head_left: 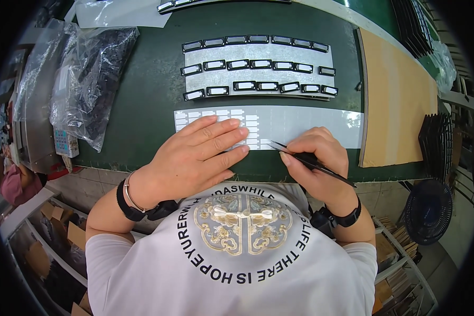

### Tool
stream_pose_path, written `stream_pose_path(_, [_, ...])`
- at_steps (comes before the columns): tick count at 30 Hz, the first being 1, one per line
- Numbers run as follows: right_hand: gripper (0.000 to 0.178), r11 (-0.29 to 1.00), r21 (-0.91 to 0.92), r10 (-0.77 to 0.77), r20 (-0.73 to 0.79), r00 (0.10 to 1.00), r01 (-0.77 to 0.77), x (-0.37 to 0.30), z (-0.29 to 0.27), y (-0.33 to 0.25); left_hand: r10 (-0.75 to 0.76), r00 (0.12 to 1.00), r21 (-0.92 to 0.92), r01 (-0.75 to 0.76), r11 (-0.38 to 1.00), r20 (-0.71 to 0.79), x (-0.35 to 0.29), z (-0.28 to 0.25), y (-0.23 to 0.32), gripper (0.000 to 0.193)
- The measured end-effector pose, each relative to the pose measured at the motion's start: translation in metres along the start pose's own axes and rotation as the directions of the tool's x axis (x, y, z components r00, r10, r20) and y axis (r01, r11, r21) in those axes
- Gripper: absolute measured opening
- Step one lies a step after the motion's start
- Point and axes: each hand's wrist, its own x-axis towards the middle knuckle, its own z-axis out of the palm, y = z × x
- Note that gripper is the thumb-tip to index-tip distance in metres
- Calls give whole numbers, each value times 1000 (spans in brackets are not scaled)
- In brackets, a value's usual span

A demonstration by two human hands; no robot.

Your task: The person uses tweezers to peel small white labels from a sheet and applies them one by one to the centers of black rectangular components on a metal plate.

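My left hand [187, 158] lies flat, fingers stretched out, over a pale backing sheet [305, 120] at the near edge of the table. Rows of small white labels [237, 112] cover the sheet's left part; some are hidden under that hand. Black tweezers [326, 171] are gripped between the thumb and fingers of my right hand [324, 155]. Their slim tips reach a white label [265, 141] near the sheet's lower edge; whether they pinch it, I cannot tell. The right part of the sheet shows no labels.
Beyond the sheet, a light plate [210, 55] carries three rows of small black-framed pieces [260, 64] with pale centres. Clear plastic bags [92, 79] and a keypad device [66, 142] are at left. A cardboard sheet [395, 105] and stacked black parts [436, 147] stand right.
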Motion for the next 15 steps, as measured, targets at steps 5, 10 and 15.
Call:
stream_pose_path(5, [18, 999, 49, 18, -19, 1000, -17, -4, 1, 2, 3, 1000, 1, -3, 1000, 2, 0, -1, 0, 54])
stream_pose_path(10, [17, 996, 73, 58, -29, 998, -56, -3, 0, 0, 2, 1000, 3, -2, 1000, 4, -1, 0, 0, 54])
stream_pose_path(15, [17, 997, 49, 57, -20, 998, -56, -4, 0, 1, 2, 1000, 1, -2, 1000, 8, -1, 0, 0, 54])
